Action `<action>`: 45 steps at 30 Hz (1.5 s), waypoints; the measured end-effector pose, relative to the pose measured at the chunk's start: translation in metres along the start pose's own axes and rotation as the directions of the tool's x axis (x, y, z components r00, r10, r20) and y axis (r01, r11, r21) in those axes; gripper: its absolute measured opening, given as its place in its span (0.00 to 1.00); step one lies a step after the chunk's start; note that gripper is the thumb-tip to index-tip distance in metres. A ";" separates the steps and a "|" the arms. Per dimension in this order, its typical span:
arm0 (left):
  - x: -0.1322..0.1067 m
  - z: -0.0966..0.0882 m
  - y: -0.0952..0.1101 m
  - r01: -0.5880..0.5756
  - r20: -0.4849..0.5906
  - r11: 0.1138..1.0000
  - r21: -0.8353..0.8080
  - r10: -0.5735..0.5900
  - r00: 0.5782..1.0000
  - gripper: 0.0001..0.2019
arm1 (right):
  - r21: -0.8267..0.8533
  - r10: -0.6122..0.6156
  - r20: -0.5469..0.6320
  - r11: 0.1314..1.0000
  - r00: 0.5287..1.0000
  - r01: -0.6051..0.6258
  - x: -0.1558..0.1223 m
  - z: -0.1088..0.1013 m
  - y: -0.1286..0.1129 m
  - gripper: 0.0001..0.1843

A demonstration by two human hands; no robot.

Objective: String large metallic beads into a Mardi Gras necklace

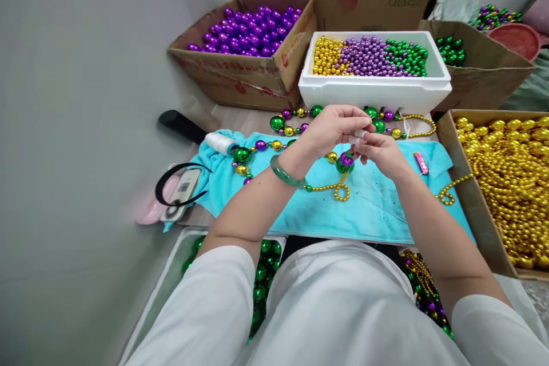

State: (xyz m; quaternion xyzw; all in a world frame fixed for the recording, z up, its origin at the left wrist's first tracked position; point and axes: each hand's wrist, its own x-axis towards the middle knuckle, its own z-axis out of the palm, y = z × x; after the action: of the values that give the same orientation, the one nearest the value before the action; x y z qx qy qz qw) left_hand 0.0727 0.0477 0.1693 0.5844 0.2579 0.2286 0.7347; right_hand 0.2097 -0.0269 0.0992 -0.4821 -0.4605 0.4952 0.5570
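Observation:
Over a turquoise towel (377,211) my left hand (332,128) and my right hand (380,151) meet, fingers pinched together. Between them hangs a bead string (338,186) with a purple and a green ball just below the fingertips and small gold beads trailing onto the towel. What exactly each fingertip pinches is too small to see; a taped finger shows at the meeting point. A green bangle (285,174) circles my left wrist. A finished strand of green, gold and purple balls (295,120) lies across the towel's far edge.
A white foam box (373,88) holds gold, purple and green beads. Cardboard boxes hold purple balls (253,28), green balls (450,48) and gold strands (510,177). A thread spool (221,142), black handle (178,124) and pink device (171,200) lie left. Green balls (263,280) sit below.

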 end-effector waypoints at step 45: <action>-0.055 -0.020 -0.012 -0.108 -0.250 0.994 -0.025 0.099 0.963 0.06 | -0.450 -0.156 -0.135 0.890 0.979 0.080 0.027 -0.003 -0.114 0.05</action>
State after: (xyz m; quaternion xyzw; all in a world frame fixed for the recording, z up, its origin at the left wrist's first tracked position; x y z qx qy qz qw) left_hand 0.0181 0.0255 0.1602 0.5498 0.3125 0.3429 0.6946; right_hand 0.2269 -0.0048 0.2133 -0.6068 -0.5409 0.3008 0.4987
